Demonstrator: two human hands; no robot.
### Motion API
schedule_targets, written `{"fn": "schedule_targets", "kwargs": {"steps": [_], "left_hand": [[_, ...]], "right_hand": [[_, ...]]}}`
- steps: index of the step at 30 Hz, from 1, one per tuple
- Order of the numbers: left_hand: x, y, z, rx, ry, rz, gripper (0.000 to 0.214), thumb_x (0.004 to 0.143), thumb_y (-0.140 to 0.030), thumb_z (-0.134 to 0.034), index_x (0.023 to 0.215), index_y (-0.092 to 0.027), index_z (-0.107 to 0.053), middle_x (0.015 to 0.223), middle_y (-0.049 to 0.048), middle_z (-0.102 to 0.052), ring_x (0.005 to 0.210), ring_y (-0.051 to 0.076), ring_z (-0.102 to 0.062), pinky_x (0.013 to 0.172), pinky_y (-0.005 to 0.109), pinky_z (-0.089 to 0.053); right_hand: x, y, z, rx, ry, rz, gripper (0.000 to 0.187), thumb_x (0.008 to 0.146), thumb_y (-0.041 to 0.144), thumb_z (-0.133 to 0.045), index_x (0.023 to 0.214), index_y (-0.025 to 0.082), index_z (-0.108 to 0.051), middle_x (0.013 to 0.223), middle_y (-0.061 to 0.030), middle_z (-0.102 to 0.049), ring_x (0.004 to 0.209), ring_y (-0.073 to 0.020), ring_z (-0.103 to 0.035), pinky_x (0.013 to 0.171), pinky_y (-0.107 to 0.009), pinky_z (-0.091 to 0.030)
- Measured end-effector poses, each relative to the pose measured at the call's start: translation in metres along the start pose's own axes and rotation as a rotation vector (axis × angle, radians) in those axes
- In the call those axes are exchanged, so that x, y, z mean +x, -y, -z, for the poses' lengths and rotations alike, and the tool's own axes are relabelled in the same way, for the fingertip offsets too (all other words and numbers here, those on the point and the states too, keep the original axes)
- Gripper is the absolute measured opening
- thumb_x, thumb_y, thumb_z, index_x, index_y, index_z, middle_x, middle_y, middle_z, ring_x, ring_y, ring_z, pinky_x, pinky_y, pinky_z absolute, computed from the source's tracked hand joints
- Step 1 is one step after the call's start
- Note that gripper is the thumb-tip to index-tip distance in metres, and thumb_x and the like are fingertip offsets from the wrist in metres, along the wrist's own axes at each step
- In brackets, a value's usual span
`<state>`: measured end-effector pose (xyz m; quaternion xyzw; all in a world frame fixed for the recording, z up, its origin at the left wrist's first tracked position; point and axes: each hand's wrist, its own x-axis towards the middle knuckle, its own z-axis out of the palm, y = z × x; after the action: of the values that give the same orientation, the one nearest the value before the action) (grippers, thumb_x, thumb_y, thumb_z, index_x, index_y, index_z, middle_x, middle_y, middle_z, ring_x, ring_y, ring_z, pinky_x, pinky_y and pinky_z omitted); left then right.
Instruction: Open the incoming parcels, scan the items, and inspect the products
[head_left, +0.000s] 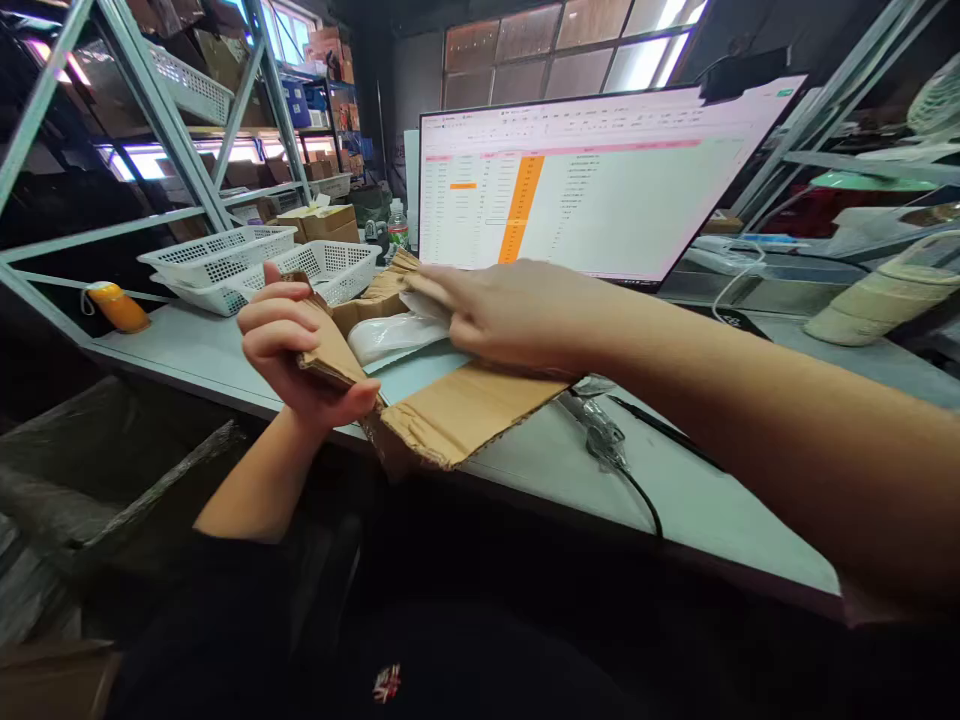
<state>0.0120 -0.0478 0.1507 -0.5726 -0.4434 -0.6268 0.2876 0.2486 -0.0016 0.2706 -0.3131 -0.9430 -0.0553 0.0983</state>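
Note:
An opened cardboard box (472, 410) is tilted at the table's front edge, its brown flaps folded outward. My left hand (292, 350) grips a left flap, with the thumb on the near side and the fingers wrapped behind. Inside the box lie a white item in clear plastic wrapping (386, 338) and a flat pale-blue piece (424, 368). Across the opening reaches my right hand (517, 312), its fingers bent over whitish material by the wrapped item. The hand hides what exactly its fingertips hold.
A large monitor (600, 190) stands behind the box. White perforated baskets (225, 255) and an orange bottle (118, 307) are at the left. A plastic-wrapped cable end (596, 425) lies on the table (540, 490) beside the box. To the right stands a cream tumbler (874, 298).

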Motion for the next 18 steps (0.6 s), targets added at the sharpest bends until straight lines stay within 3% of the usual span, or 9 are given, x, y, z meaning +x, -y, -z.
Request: {"fn": "schedule_targets", "kwargs": {"steps": [3,5,8,10,13,15,18], "left_hand": [[-0.022,-0.006,0.004,-0.114,-0.383,-0.156,0.063,0.084,-0.085,-0.056,0.096,-0.028,-0.034,0.087,-0.0018,-0.036,0.098,0.024,-0.060,0.112,0.064,-0.045],[-0.040,-0.008,0.011,-0.211,-0.389,-0.180,0.050,0.089,-0.069,-0.065,0.091,-0.027,-0.037,0.082,-0.0035,-0.039,0.088,0.021,-0.060,0.111,0.062,-0.046],[-0.063,-0.008,0.020,-0.256,-0.305,-0.125,0.036,0.092,-0.049,-0.071,0.086,-0.024,-0.046,0.081,-0.0027,-0.049,0.085,0.020,-0.062,0.111,0.060,-0.047],[-0.069,-0.006,0.025,-0.258,-0.259,-0.137,0.028,0.092,-0.045,-0.072,0.088,-0.024,-0.054,0.083,-0.0015,-0.054,0.086,0.020,-0.064,0.108,0.057,-0.050],[-0.064,-0.006,0.030,-0.221,-0.180,-0.204,0.016,0.093,-0.040,-0.069,0.095,-0.025,-0.066,0.082,0.0004,-0.057,0.085,0.021,-0.064,0.096,0.051,-0.055],[-0.057,-0.007,0.033,-0.194,-0.135,-0.245,0.011,0.094,-0.034,-0.066,0.099,-0.027,-0.071,0.081,0.0012,-0.058,0.084,0.022,-0.064,0.092,0.049,-0.056],[-0.051,-0.010,0.038,-0.195,-0.069,-0.279,0.015,0.094,-0.026,-0.062,0.103,-0.030,-0.073,0.084,0.0014,-0.064,0.085,0.022,-0.068,0.099,0.053,-0.054]], "right_hand": [[0.001,-0.028,0.002,0.199,-0.162,-0.183,0.067,0.095,0.021,-0.048,0.162,0.021,-0.046,0.132,-0.0150,-0.070,0.100,-0.0281,-0.068,0.091,-0.044,-0.053],[0.001,-0.056,-0.007,0.426,-0.197,-0.347,0.063,0.094,0.015,-0.044,0.156,0.019,-0.054,0.140,-0.0160,-0.066,0.092,-0.0247,-0.069,0.087,-0.044,-0.056],[0.001,-0.096,-0.029,0.686,-0.001,-0.535,0.064,0.092,0.015,-0.042,0.154,0.018,-0.056,0.132,-0.0160,-0.070,0.081,-0.0225,-0.071,0.079,-0.044,-0.061],[0.000,-0.109,-0.034,0.589,0.081,-0.474,0.062,0.092,0.017,-0.045,0.152,0.018,-0.059,0.131,-0.0142,-0.072,0.096,-0.0263,-0.073,0.090,-0.046,-0.060],[0.005,-0.103,-0.015,0.151,-0.045,-0.198,0.048,0.092,0.022,-0.052,0.134,0.019,-0.074,0.140,-0.0134,-0.068,0.127,-0.0339,-0.063,0.111,-0.052,-0.048],[0.012,-0.084,0.005,-0.054,-0.117,-0.008,0.043,0.092,0.027,-0.057,0.130,0.022,-0.076,0.138,-0.0117,-0.070,0.129,-0.0359,-0.061,0.112,-0.054,-0.046],[0.029,-0.050,0.018,-0.080,0.001,0.151,0.048,0.088,0.036,-0.071,0.135,0.032,-0.073,0.125,-0.0046,-0.075,0.115,-0.0329,-0.068,0.099,-0.048,-0.052]]}}
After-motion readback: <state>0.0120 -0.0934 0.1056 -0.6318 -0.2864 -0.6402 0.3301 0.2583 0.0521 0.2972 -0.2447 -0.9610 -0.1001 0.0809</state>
